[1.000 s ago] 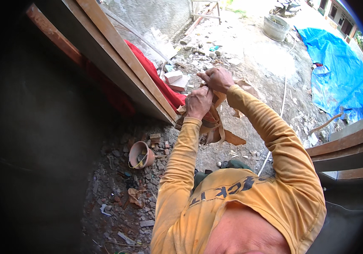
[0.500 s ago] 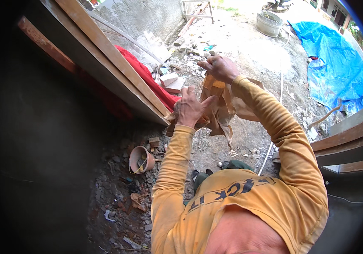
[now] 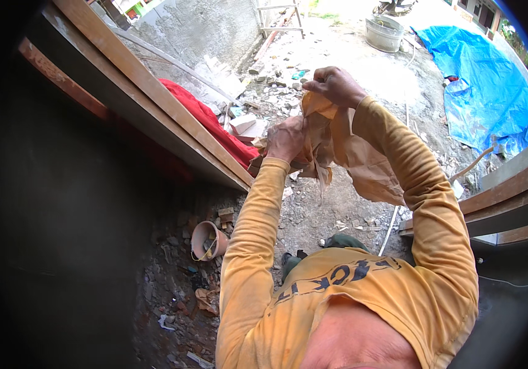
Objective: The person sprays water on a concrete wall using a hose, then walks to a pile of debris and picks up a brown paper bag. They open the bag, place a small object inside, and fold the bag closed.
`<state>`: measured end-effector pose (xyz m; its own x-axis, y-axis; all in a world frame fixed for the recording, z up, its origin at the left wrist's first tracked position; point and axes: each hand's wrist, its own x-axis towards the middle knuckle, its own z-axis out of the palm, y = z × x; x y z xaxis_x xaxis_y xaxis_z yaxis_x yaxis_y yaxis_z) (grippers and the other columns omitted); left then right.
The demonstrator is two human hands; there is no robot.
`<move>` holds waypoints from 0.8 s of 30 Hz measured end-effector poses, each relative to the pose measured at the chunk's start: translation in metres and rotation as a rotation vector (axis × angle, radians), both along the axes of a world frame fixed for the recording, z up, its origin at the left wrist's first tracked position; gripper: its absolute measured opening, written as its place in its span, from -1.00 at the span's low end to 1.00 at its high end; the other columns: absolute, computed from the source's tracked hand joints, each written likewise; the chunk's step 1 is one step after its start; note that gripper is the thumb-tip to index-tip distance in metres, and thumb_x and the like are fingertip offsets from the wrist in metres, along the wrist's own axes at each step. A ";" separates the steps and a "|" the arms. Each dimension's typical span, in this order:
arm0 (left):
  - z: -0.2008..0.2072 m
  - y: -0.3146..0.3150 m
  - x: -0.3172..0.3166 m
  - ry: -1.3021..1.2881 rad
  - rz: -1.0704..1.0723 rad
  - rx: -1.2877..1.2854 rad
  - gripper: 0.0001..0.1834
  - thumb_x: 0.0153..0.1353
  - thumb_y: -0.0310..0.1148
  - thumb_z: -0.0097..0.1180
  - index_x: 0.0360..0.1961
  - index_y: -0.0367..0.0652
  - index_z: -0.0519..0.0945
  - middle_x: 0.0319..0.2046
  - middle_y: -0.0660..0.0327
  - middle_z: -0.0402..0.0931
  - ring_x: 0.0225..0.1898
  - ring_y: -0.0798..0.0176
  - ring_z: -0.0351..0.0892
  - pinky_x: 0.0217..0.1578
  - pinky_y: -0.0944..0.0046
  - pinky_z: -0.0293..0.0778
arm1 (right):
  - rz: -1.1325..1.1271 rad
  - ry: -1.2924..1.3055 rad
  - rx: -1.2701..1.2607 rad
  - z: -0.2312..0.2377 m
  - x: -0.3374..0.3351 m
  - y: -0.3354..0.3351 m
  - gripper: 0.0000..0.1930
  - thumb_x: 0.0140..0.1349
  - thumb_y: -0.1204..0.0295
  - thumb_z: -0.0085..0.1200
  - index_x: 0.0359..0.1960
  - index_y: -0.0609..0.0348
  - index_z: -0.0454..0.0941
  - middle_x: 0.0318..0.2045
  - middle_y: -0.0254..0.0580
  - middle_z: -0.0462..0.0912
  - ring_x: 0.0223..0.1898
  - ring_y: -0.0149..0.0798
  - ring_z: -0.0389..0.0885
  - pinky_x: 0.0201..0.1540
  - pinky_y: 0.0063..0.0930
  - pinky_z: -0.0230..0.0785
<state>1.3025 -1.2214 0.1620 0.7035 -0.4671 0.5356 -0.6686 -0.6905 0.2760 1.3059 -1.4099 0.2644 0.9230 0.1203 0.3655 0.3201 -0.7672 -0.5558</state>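
Gripped at 2 points, apparently so its loose end hangs free, crumpled brown paper (image 3: pixel 371 167) dangles before a worker above rubble-strewn ground (image 3: pixel 304 215). The right hand (image 3: pixel 339 86) pinches its upper edge; the left hand (image 3: pixel 286 138) closes on its left side, near red cloth (image 3: pixel 210 118).

Uneven grey-brown earth (image 3: pixel 301 227) forms the ground, strewn with stones and broken masonry. On its near left, a pinkish-orange bucket (image 3: pixel 213 245) stands among darker rubble (image 3: pixel 164 277), with a crumpled brown scrap (image 3: pixel 206 301) nearer. Pale broken blocks (image 3: pixel 243 124) lie farther off, left of the middle. A thin white pipe (image 3: pixel 390 230) runs along the ground toward the far side, where a grey tub (image 3: pixel 384 37) stands. A crumpled blue tarp (image 3: pixel 491 92) spreads out at the far right.
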 end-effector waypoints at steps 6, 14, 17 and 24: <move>-0.010 0.018 -0.038 0.022 -0.014 -0.049 -0.62 0.26 -0.14 -0.09 -0.58 -0.17 0.50 -0.57 0.05 0.51 -0.54 -0.04 0.56 -0.51 0.04 0.47 | -0.277 0.169 0.218 -0.034 0.027 -0.087 -0.57 0.09 0.07 0.16 -0.40 0.30 0.61 -0.47 -0.05 0.64 -0.42 -0.29 0.60 -0.31 -0.40 0.44; 0.008 0.035 -0.047 0.303 0.192 0.029 -0.19 -0.02 0.20 0.15 0.08 -0.23 0.36 -0.10 -0.08 0.46 -0.13 -0.12 0.53 -0.18 0.01 0.46 | 0.064 0.034 0.173 -0.031 -0.011 -0.004 -0.58 0.15 0.08 0.12 -0.54 0.25 0.51 -0.66 -0.07 0.48 -0.59 -0.18 0.46 -0.45 -0.28 0.32; 0.030 0.010 -0.045 0.482 0.122 0.256 -0.17 -0.04 0.19 0.19 0.10 -0.24 0.36 -0.04 -0.10 0.46 -0.07 -0.04 0.52 -0.12 0.06 0.45 | 0.161 0.050 0.228 -0.021 -0.019 0.003 -0.57 0.15 0.08 0.12 -0.56 0.26 0.48 -0.71 -0.14 0.42 -0.63 -0.30 0.35 -0.51 -0.33 0.27; 0.011 -0.042 -0.050 0.014 0.203 -0.129 -0.02 -0.11 0.14 0.27 0.22 -0.19 0.14 -0.17 -0.04 0.42 -0.22 -0.11 0.54 -0.31 -0.02 0.49 | 0.302 0.015 0.254 -0.002 -0.036 -0.042 -0.58 0.15 0.08 0.14 -0.54 0.27 0.50 -0.71 -0.25 0.39 -0.61 -0.43 0.27 -0.51 -0.41 0.23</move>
<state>1.2521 -1.2637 0.1728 0.7840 -0.2437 0.5709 -0.5151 -0.7687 0.3792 1.2700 -1.4520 0.2621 0.8654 0.2948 0.4053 0.5008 -0.4775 -0.7219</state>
